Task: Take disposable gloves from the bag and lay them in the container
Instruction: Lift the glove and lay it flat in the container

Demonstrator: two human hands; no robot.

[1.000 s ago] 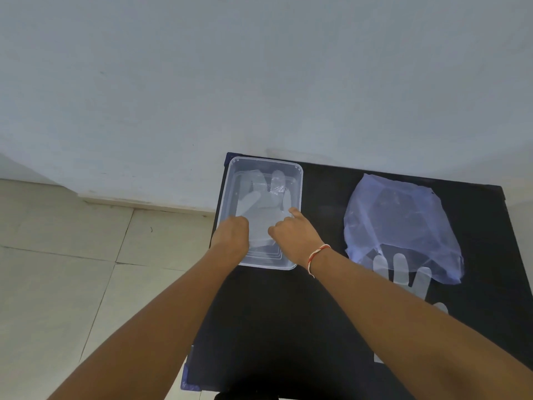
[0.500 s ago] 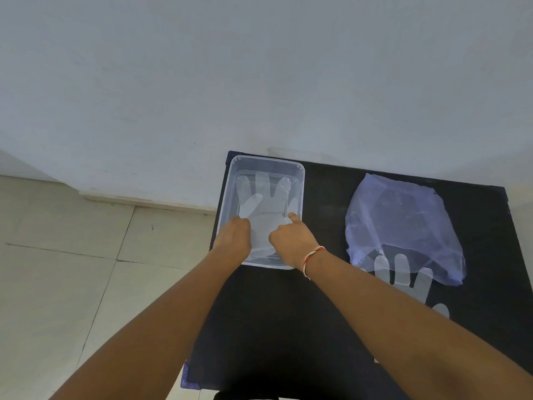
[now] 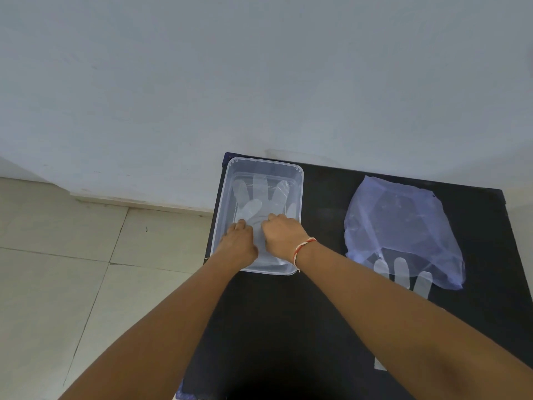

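A clear rectangular container (image 3: 300, 180) stands at the far left of the black table (image 3: 288, 327). A thin see-through glove (image 3: 259, 197) lies flat in it, fingers spread toward the wall. My left hand (image 3: 240, 241) and my right hand (image 3: 284, 235) both rest inside the container on the glove's cuff end, fingers curled and pressing on the film. To the right lies a bluish crumpled plastic bag (image 3: 401, 223). Another glove (image 3: 403, 272) sticks out from under the bag's near edge, partly hidden by my right forearm.
A pale wall rises right behind the table. Beige floor tiles (image 3: 72, 269) lie left of the table's edge. My right wrist carries a red and white thread band (image 3: 302, 249).
The glove in the container has gone from crumpled to flat with its fingers spread. Both hands have drawn slightly nearer along the glove.
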